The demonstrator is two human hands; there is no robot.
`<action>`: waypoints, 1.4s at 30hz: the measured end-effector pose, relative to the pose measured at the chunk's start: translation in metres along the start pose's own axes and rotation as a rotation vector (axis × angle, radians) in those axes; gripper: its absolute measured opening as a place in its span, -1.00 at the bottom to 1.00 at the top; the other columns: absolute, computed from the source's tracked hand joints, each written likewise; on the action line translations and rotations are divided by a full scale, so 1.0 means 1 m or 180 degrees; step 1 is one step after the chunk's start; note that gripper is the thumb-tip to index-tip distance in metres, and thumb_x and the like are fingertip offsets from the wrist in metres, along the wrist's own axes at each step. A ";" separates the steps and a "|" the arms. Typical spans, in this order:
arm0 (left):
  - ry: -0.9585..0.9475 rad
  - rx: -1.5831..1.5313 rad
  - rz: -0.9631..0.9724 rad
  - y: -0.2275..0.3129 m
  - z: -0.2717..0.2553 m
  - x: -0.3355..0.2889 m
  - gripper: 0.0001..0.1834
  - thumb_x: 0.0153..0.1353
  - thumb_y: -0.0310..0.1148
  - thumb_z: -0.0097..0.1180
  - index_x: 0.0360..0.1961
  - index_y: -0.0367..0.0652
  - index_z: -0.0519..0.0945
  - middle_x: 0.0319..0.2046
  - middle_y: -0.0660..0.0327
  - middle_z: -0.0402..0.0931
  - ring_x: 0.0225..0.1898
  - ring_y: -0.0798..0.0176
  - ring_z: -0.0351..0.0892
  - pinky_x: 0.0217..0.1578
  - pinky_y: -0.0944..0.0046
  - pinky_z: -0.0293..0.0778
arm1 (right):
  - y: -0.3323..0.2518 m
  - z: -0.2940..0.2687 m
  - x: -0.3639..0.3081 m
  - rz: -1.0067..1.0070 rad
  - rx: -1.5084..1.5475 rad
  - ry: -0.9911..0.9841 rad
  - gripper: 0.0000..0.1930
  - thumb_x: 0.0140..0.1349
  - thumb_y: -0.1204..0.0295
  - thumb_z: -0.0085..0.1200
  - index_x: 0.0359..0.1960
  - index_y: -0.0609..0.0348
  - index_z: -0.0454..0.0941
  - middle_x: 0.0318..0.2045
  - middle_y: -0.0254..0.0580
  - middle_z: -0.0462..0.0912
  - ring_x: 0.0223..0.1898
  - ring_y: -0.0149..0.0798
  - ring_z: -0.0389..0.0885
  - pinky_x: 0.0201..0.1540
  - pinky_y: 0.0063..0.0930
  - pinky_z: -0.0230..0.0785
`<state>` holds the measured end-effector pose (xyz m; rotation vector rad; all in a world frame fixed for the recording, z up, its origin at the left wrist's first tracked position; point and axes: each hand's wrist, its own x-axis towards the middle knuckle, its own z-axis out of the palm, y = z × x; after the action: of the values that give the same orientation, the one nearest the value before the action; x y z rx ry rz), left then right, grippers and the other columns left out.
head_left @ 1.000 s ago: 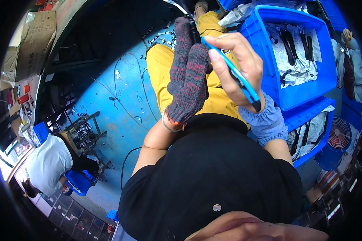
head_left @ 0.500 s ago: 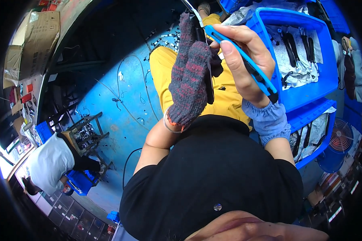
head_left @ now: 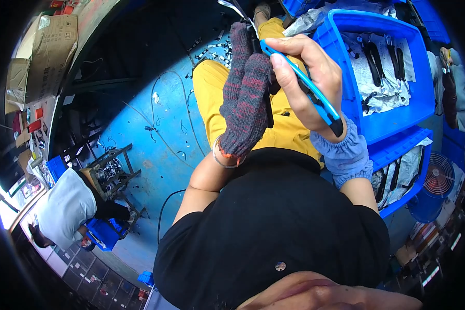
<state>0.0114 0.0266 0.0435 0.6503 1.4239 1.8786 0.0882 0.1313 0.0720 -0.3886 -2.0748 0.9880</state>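
Note:
My left hand, in a dark grey and red knitted glove, is closed around a black-handled metal piece. Its curved silver end sticks out past the fingertips at the top, and the glove hides most of the black part. My bare right hand grips a blue and black utility knife, thumb and fingers near its front end. The knife's tip end lies against the silver part just beyond the gloved fingers; the blade itself is hard to make out. A light blue sleeve cover wraps my right wrist.
To the right, a blue bin holds black-handled pieces on white wrapping; another blue bin is below it. A fan stands farther right. Small scraps litter the blue floor. At left, a person bends beside a stool.
My right hand and the knife have shifted slightly left and down. The metal piece's silver end has tilted further left, and the gloved hand has moved a little.

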 end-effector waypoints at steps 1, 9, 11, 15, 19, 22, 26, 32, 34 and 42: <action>0.0001 -0.0001 0.0005 0.001 -0.001 0.000 -0.57 0.38 -0.24 -0.04 0.16 -0.28 0.38 0.07 0.14 0.41 0.02 0.31 0.45 -0.07 0.31 0.46 | 0.000 0.001 -0.001 0.0041 -0.0009 -0.0030 -0.83 0.13 0.57 0.12 -0.22 0.33 0.57 -0.37 -0.07 0.63 -0.36 -0.24 0.65 -0.28 -0.49 0.48; -0.0141 -0.0315 -0.0355 0.022 -0.003 0.001 -0.57 0.36 -0.24 -0.02 0.17 -0.23 0.36 -0.08 0.13 0.50 -0.11 0.29 0.57 -0.14 0.35 0.55 | 0.004 0.003 -0.003 0.0258 0.1459 0.0447 -0.78 0.23 0.52 0.10 -0.11 0.31 0.58 -0.32 -0.16 0.65 -0.27 -0.38 0.67 -0.18 -0.62 0.48; 0.0011 -0.0636 -0.0635 0.023 0.000 0.000 -0.51 0.30 -0.09 0.08 0.09 -0.22 0.42 -0.29 0.23 0.50 -0.31 0.39 0.50 -0.26 0.40 0.48 | 0.005 0.002 -0.001 0.0192 0.1167 0.0406 -0.79 0.21 0.52 0.12 -0.13 0.30 0.60 -0.33 -0.16 0.65 -0.31 -0.39 0.65 -0.22 -0.63 0.46; 0.0017 -0.0817 -0.0530 0.024 0.002 -0.002 -0.51 0.29 -0.08 0.10 0.09 -0.21 0.42 -0.27 0.24 0.50 -0.29 0.39 0.51 -0.23 0.39 0.49 | 0.006 0.003 0.000 0.0241 0.0960 0.0370 -0.80 0.19 0.51 0.14 -0.16 0.29 0.62 -0.34 -0.16 0.65 -0.34 -0.41 0.62 -0.27 -0.63 0.43; 0.0085 -0.0668 -0.0610 0.024 0.002 -0.001 -0.52 0.29 -0.09 0.09 0.08 -0.21 0.44 -0.25 0.23 0.51 -0.29 0.39 0.51 -0.22 0.38 0.50 | 0.005 0.002 0.001 0.0233 0.0855 0.0310 -0.81 0.18 0.51 0.14 -0.17 0.28 0.62 -0.36 -0.15 0.64 -0.36 -0.39 0.61 -0.28 -0.61 0.42; 0.0140 -0.0701 -0.0629 0.024 0.002 0.000 -0.52 0.29 -0.10 0.09 0.08 -0.21 0.44 -0.23 0.22 0.52 -0.28 0.40 0.51 -0.23 0.39 0.49 | 0.003 -0.001 0.002 0.0339 0.0711 0.0158 -0.81 0.17 0.51 0.13 -0.19 0.29 0.61 -0.38 -0.13 0.64 -0.36 -0.34 0.63 -0.29 -0.58 0.44; 0.0161 -0.0401 -0.0849 0.022 0.001 0.001 -0.45 0.35 -0.11 0.00 0.25 -0.18 0.32 -0.11 0.24 0.48 -0.18 0.42 0.47 -0.19 0.47 0.43 | 0.000 0.000 0.001 0.0461 0.0517 0.0114 -0.83 0.15 0.49 0.13 -0.24 0.30 0.60 -0.41 -0.09 0.63 -0.37 -0.24 0.65 -0.29 -0.51 0.46; 0.0147 -0.0499 -0.0400 0.011 0.000 0.001 -0.26 0.36 -0.18 -0.01 0.42 -0.18 -0.04 -0.07 0.21 0.50 -0.20 0.43 0.48 -0.23 0.44 0.45 | -0.003 0.008 -0.006 0.0559 0.0560 0.0117 -0.84 0.14 0.51 0.12 -0.26 0.31 0.58 -0.40 -0.06 0.63 -0.34 -0.16 0.65 -0.25 -0.45 0.47; 0.0164 -0.0561 -0.0216 0.004 0.000 0.003 -0.28 0.37 -0.21 -0.03 0.42 -0.19 -0.03 0.01 0.19 0.45 -0.15 0.42 0.47 -0.19 0.44 0.46 | -0.002 0.009 -0.008 0.0162 0.0430 0.0116 -0.83 0.12 0.54 0.12 -0.25 0.34 0.56 -0.36 -0.01 0.63 -0.31 -0.09 0.65 -0.19 -0.39 0.47; -0.0122 -0.0301 -0.0050 -0.004 -0.002 0.002 -0.39 0.39 -0.27 -0.07 0.38 -0.24 0.09 0.16 0.16 0.34 -0.11 0.44 0.45 -0.18 0.46 0.46 | -0.008 0.003 -0.019 -0.0068 -0.0005 0.0124 -0.83 0.07 0.57 0.14 -0.27 0.33 0.57 -0.36 -0.03 0.61 -0.31 -0.08 0.60 -0.18 -0.35 0.43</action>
<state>0.0097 0.0281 0.0390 0.6240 1.3040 1.8989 0.0986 0.1142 0.0674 -0.3828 -2.0408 0.9591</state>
